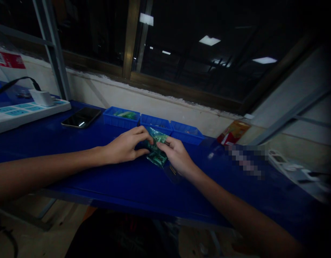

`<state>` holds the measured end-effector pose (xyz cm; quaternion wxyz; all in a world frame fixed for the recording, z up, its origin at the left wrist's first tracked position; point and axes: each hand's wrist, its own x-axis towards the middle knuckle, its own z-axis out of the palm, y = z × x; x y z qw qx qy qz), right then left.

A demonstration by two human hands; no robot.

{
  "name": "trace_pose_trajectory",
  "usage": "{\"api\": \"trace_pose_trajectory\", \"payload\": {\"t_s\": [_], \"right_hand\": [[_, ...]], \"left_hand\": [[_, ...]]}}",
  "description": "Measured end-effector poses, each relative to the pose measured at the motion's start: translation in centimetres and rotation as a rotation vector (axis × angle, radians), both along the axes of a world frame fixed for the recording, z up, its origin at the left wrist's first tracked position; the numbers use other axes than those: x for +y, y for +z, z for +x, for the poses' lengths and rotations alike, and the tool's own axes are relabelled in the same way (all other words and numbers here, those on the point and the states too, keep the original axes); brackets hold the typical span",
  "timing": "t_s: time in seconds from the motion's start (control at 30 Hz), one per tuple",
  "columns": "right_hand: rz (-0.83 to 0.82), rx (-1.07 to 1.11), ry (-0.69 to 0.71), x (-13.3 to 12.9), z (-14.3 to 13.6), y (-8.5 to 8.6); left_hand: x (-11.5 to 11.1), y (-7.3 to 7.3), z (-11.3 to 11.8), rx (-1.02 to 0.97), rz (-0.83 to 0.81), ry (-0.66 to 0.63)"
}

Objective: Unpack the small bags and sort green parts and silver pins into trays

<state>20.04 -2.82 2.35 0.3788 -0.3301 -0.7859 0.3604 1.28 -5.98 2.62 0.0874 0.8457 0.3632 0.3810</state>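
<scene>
A crinkled, see-through green plastic bag [161,158] with small parts in it is between my two hands, above the blue table. My right hand [178,156] pinches its right side, the thumb lying across the front. On the left edge of the bag is my left hand [131,143], its fingers curled over and its thumb lower down by the edge. A small clear bag [173,173] with thin brass-coloured pieces lies under my right hand. Directly behind my hands, three blue bins [121,120] stand in a row; the leftmost holds something green.
On the blue table [100,186], a black phone [81,117] lies left of the bins. Further left are a white power strip [28,113] and a large bottle [9,61]. An orange-red packet [233,132] and another white power strip [286,165] are at the right.
</scene>
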Motion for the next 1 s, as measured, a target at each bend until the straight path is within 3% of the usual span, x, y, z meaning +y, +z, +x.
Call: {"api": "trace_pose_trajectory", "payload": {"t_s": [0.13, 0.2, 0.3, 0.4, 0.47, 0.63, 0.73, 0.8, 0.87, 1.0], "right_hand": [[0.504, -0.195, -0.049, 0.0, 0.6, 0.2], [0.648, -0.239, -0.059, 0.2, 0.9, 0.3], [0.754, -0.298, -0.082, 0.3, 1.0, 0.2], [0.728, -0.284, -0.124, 0.1, 0.8, 0.2], [0.612, -0.236, -0.167, -0.1, 0.6, 0.4], [-0.080, -0.033, -0.067, -0.1, 0.2, 0.7], [-0.286, 0.085, 0.009, 0.0, 0.0, 0.6], [-0.197, 0.083, -0.010, 0.0, -0.1, 0.5], [0.046, 0.022, -0.069, -0.1, 0.1, 0.4], [0.581, -0.170, -0.074, -0.2, 0.8, 0.4]], "left_hand": [[0.3, 0.5, 0.2, -0.346, -0.512, 0.010], [0.4, 0.7, 0.3, -0.521, -0.752, 0.007], [0.6, 0.5, 0.3, -0.602, -0.894, -0.016], [0.8, 0.2, 0.3, -0.597, -0.819, 0.014], [1.0, 0.1, 0.2, -0.558, -0.643, 0.042], [0.5, 0.0, -0.3, -0.109, 0.020, 0.053], [-0.2, -0.1, -0.2, 0.066, 0.143, -0.006], [-0.4, -0.2, 0.0, 0.092, 0.117, -0.017], [-0.3, -0.2, 0.2, 0.048, 0.007, -0.007], [0.2, 0.0, 0.4, -0.286, -0.486, 0.029]]}}
